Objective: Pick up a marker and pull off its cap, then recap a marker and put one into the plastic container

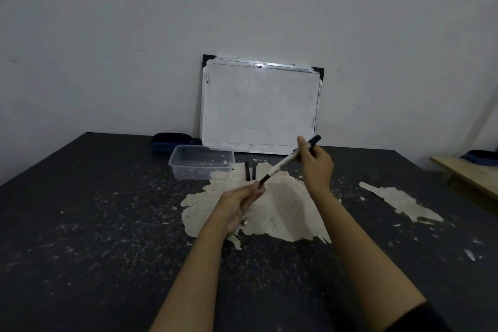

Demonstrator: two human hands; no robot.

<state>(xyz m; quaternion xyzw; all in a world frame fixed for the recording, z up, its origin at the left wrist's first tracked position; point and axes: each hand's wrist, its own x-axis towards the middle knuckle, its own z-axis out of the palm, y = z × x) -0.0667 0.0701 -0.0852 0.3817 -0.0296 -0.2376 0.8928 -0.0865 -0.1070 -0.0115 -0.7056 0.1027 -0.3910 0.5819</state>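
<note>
Above the middle of a dark, worn tabletop (80, 224), the right hand (315, 167) grips a marker (285, 163) by its barrel while the left hand (237, 207) pinches its near end, steadying it between them, whiteboard (258, 105) propped behind

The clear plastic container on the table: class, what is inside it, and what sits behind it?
The clear plastic container looks empty. Behind it lies a dark blue eraser, its lower part hidden by the container, beside the whiteboard leaning on the wall.
</note>
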